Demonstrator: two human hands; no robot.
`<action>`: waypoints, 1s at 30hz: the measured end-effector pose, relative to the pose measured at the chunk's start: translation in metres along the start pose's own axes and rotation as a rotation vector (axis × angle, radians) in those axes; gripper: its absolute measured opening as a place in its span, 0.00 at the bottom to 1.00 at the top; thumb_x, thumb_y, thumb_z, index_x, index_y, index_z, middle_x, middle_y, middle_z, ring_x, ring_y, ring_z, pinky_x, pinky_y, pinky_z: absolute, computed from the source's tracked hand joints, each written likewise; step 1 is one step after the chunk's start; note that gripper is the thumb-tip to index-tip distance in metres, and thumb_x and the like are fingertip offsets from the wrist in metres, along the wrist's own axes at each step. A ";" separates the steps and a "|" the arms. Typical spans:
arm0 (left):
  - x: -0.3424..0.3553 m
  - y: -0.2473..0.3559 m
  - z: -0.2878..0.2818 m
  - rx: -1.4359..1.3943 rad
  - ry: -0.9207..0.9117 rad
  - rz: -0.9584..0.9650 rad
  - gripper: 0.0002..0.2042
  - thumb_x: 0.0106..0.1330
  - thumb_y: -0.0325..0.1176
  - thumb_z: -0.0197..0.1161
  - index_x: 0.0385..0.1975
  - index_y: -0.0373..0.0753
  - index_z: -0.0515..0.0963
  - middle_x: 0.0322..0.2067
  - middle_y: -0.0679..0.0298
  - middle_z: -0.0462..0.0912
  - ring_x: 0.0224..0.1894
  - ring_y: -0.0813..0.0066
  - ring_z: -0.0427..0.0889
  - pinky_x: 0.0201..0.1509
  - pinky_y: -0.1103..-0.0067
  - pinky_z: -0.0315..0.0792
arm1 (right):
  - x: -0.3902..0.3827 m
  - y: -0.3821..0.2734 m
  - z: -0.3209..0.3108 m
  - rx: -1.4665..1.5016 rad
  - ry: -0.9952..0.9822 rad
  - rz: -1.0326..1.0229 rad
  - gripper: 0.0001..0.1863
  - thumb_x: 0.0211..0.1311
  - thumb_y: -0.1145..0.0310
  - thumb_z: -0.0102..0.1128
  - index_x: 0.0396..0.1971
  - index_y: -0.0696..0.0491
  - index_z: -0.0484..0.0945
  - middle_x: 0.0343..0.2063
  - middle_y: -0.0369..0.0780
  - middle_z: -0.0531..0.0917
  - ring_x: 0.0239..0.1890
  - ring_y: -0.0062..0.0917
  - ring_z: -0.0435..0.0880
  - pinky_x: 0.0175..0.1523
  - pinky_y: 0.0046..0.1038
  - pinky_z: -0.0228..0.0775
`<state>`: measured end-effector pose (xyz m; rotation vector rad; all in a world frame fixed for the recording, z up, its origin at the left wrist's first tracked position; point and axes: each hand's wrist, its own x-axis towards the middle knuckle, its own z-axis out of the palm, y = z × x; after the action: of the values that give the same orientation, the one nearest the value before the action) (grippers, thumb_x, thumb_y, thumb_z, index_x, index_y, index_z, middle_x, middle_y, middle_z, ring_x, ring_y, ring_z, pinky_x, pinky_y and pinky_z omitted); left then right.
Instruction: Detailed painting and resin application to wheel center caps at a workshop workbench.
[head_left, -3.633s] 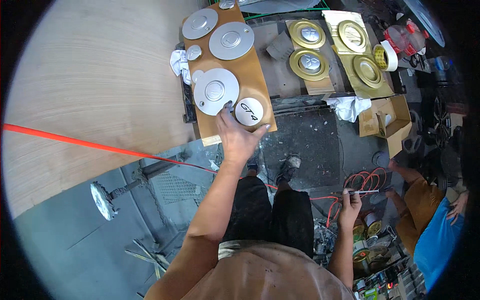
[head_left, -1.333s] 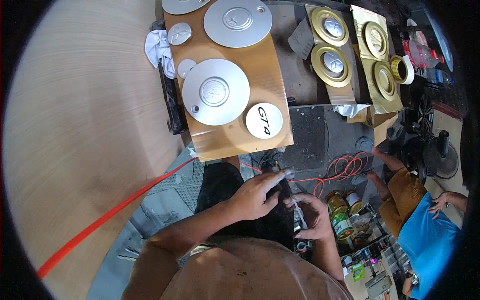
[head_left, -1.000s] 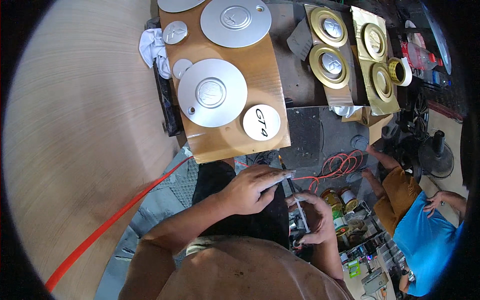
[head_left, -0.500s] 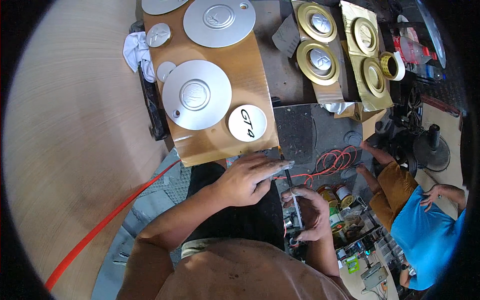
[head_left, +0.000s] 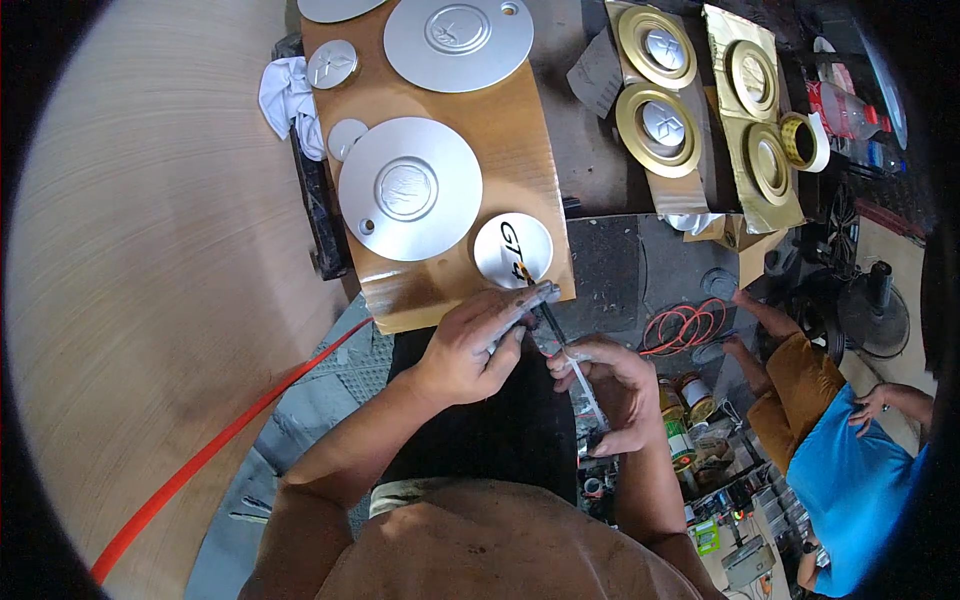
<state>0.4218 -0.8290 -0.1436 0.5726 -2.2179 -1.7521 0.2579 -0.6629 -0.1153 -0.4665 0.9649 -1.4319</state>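
A thin paintbrush, dark at the front and pale at the rear, slants across my lap. My right hand is closed on its rear part, fingers near the middle and thumb by the back end. The orange-brown tip lies over a white round cap with black lettering, at the near right corner of a brown cardboard sheet. My left hand reaches over that near edge with fingers stretched out. Its grey-smudged fingertips cross in front of the brush; whether they press on it, I cannot tell.
Silver discs and small caps lie on the cardboard. Gold rings and a tape roll are at the far right. A red hose runs along the left. Another person is at the right, near paint cans.
The brush has moved up and left with my right hand, its tip passing from the cardboard's corner onto the lettered cap. My left hand has shifted slightly left; the view has shifted a little.
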 end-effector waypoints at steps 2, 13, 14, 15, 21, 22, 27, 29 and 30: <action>-0.002 -0.004 0.004 0.016 0.055 -0.044 0.24 0.59 0.22 0.54 0.59 0.32 0.73 0.39 0.53 0.82 0.40 0.60 0.83 0.47 0.69 0.76 | 0.005 0.002 0.000 0.036 0.006 -0.013 0.49 0.32 0.62 0.84 0.59 0.64 0.71 0.54 0.48 0.77 0.54 0.34 0.77 0.56 0.36 0.71; -0.001 -0.014 0.001 -0.019 -0.014 0.003 0.26 0.59 0.19 0.52 0.61 0.34 0.71 0.54 0.49 0.79 0.52 0.51 0.80 0.58 0.65 0.74 | 0.015 0.010 0.003 0.072 0.014 -0.053 0.47 0.33 0.62 0.84 0.58 0.64 0.71 0.53 0.48 0.77 0.53 0.33 0.76 0.54 0.36 0.73; -0.001 -0.015 0.002 -0.021 -0.003 0.030 0.26 0.59 0.19 0.52 0.61 0.34 0.71 0.54 0.49 0.79 0.53 0.51 0.80 0.59 0.65 0.73 | 0.015 0.010 0.003 0.067 0.005 -0.057 0.47 0.33 0.62 0.84 0.58 0.64 0.71 0.53 0.48 0.77 0.53 0.33 0.76 0.54 0.36 0.73; 0.000 -0.015 0.002 -0.020 -0.003 0.029 0.26 0.59 0.19 0.52 0.61 0.34 0.71 0.54 0.49 0.79 0.53 0.51 0.80 0.59 0.65 0.73 | 0.015 0.011 0.002 0.068 0.005 -0.058 0.47 0.33 0.62 0.84 0.58 0.64 0.71 0.53 0.48 0.77 0.53 0.33 0.76 0.54 0.36 0.73; 0.003 -0.013 0.003 -0.010 0.023 0.011 0.24 0.60 0.19 0.51 0.59 0.31 0.72 0.50 0.50 0.82 0.45 0.56 0.84 0.53 0.66 0.75 | 0.016 0.013 0.001 0.071 0.010 -0.063 0.48 0.34 0.62 0.84 0.58 0.65 0.71 0.53 0.48 0.77 0.54 0.34 0.76 0.55 0.37 0.73; 0.005 -0.012 0.003 0.005 0.040 0.033 0.24 0.60 0.19 0.51 0.59 0.31 0.72 0.50 0.50 0.82 0.46 0.56 0.84 0.54 0.66 0.75 | 0.016 0.013 0.001 0.065 0.017 -0.063 0.48 0.34 0.62 0.83 0.58 0.65 0.71 0.53 0.48 0.77 0.54 0.34 0.76 0.55 0.37 0.73; 0.004 -0.013 0.002 -0.005 0.044 0.025 0.24 0.60 0.18 0.51 0.59 0.30 0.72 0.49 0.49 0.81 0.46 0.55 0.84 0.54 0.67 0.75 | 0.018 0.012 0.001 0.064 0.014 -0.053 0.48 0.34 0.62 0.83 0.59 0.65 0.71 0.54 0.49 0.77 0.55 0.34 0.76 0.55 0.38 0.73; 0.005 -0.013 0.002 0.006 0.055 0.043 0.24 0.60 0.18 0.51 0.59 0.30 0.72 0.49 0.48 0.81 0.45 0.56 0.84 0.53 0.67 0.76 | 0.018 0.012 0.000 0.048 0.014 -0.051 0.48 0.34 0.62 0.83 0.59 0.64 0.70 0.54 0.49 0.77 0.55 0.34 0.76 0.55 0.38 0.74; 0.005 -0.012 0.002 0.005 0.055 0.043 0.24 0.60 0.18 0.51 0.59 0.30 0.72 0.49 0.48 0.81 0.45 0.56 0.84 0.53 0.67 0.76 | 0.018 0.013 0.001 0.048 0.015 -0.051 0.48 0.34 0.62 0.83 0.59 0.64 0.70 0.54 0.49 0.77 0.55 0.34 0.76 0.55 0.38 0.74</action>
<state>0.4182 -0.8318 -0.1560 0.5629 -2.1822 -1.6901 0.2640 -0.6781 -0.1296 -0.4485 0.9344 -1.5025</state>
